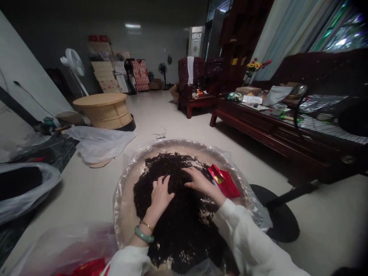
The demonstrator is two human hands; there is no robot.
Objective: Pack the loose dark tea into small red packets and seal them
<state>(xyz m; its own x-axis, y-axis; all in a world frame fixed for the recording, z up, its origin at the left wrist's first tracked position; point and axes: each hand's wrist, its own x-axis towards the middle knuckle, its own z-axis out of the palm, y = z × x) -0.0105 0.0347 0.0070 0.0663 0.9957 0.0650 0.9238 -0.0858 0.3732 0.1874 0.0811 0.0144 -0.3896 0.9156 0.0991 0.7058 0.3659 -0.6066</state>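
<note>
A wide round tray (125, 214), its rim wrapped in clear plastic, holds a spread heap of dark, dry, leafy bits that look like loose tea leaves (178, 230). Over the heap's left part is my left hand (161, 193), fingers apart and slightly curled, a green bangle and a gold bracelet on its wrist. My right hand (198, 181) reaches in from the right, fingers spread at the leaves. Nothing shows in either hand; whether the fingertips touch the leaves is hard to tell. Red foil packets (225, 181) lie inside the tray on the right, near my right wrist.
At lower left, a clear bag (86, 245) contains red packets. A plastic-lined container (51, 180) of dark material stands at far left. A round wooden drum (100, 111) is beyond it. To the right are a black stand base (283, 214) and a low dark wooden table (258, 126).
</note>
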